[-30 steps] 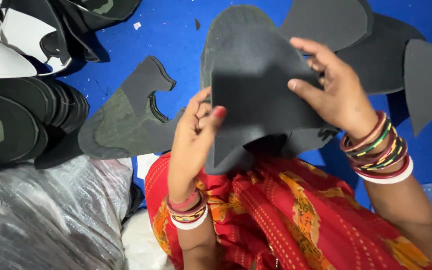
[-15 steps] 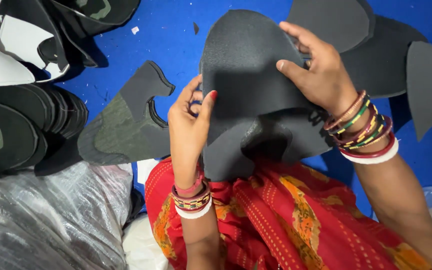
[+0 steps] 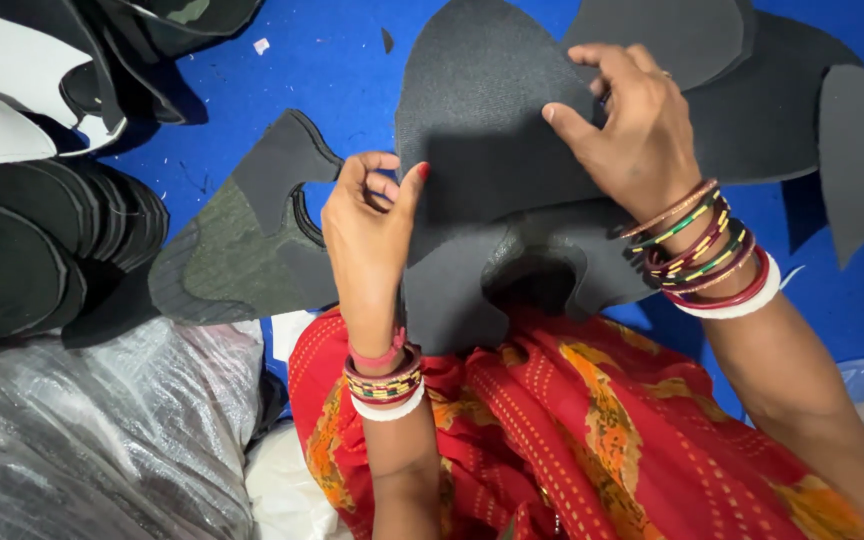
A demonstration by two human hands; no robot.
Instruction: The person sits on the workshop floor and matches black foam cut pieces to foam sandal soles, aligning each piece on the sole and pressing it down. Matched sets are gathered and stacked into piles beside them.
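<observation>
Dark grey cut piece [image 3: 492, 150] at frame centre had risen slightly, spread flatter. Left hand [image 3: 367, 235] pinched its left edge; right hand [image 3: 632, 135] shifted up, fingers closed on top. Stack of pieces [image 3: 42, 250] at left untouched.

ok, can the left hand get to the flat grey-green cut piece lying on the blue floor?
Probably yes: the flat grey-green cut piece lies uncovered just beside the left hand, though its fingers are pinching the dark grey foam sheet.

Blue floor [image 3: 352, 70] flecked with small scraps, evenly lit, bordered at left by stacked dark cut pieces [image 3: 42, 250] and a clear crinkled plastic bag [image 3: 92, 440].
</observation>
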